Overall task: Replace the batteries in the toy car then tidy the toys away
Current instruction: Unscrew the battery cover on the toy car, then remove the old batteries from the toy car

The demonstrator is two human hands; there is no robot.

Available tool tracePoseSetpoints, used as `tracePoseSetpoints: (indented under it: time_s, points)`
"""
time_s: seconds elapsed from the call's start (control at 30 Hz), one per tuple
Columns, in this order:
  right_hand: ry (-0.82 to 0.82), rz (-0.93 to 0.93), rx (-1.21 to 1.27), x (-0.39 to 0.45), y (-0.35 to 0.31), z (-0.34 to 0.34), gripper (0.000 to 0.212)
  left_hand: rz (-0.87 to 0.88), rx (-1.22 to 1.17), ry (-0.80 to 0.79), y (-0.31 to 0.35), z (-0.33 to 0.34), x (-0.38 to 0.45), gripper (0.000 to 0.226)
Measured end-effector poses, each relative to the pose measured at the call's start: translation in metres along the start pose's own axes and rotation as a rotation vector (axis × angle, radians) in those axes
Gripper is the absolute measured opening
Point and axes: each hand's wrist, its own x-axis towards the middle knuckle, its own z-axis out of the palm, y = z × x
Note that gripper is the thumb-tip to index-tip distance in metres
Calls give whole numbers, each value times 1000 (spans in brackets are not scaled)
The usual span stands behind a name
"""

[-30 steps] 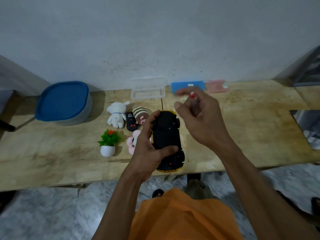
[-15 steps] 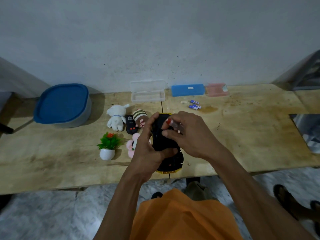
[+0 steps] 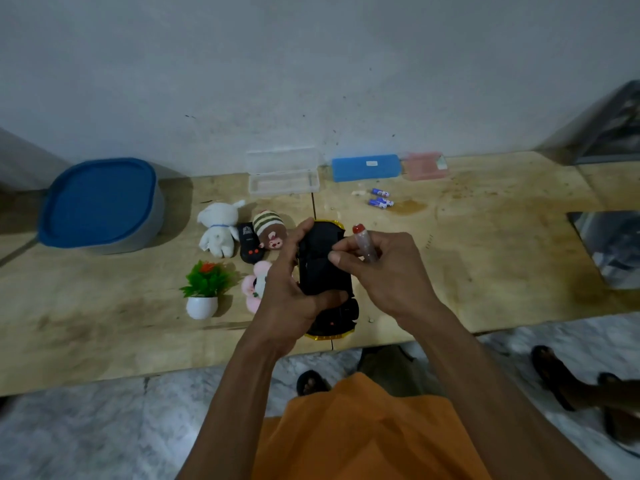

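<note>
A yellow toy car [image 3: 325, 268] is turned over, black underside up, above the front of the wooden table [image 3: 485, 258]. My left hand [image 3: 294, 289] grips it from the left, thumb across its lower half. My right hand [image 3: 384, 271] holds a screwdriver with a clear handle and red cap [image 3: 363, 244], fingers resting on the car's underside. Small blue batteries [image 3: 381, 198] lie on the table behind the car. A black remote [image 3: 250, 244] lies among the soft toys.
Left of the car sit a white plush [image 3: 218, 228], a striped brown plush [image 3: 270, 230], a pink plush [image 3: 255, 285] and a potted plastic plant [image 3: 204, 289]. A blue-lidded tub [image 3: 100, 206] stands far left. Clear [image 3: 284, 174], blue [image 3: 365, 167] and pink [image 3: 425, 166] cases line the wall.
My right hand came down from above the car's far end and now rests on its underside with the screwdriver. The left hand keeps its grip on the car.
</note>
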Motion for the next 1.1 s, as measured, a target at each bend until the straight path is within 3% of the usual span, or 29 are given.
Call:
tracePoseSetpoints:
  time_s: [0.3,0.53,0.73,0.9,0.97,1.1]
  points:
    - [-27,46,152,34,10,-22,13,-29,-12,13,-9,18,39,101]
    - [163,57,186,116,48,-66,25,-79,9,182,-12,16,67,104]
    - [-48,208,-148,150,150,-46,1,-89,15,295,-15,26,84,105]
    - [-161,316,-313,141,198,-33,5,-110,20,331,-21,37,87,106]
    - [-166,386,-250,140,207,-34,12,-118,21,327,-23,39,90,105]
    - [-249,432,-361,142,209,-41,14,-144,22,284,-27,40,98,105]
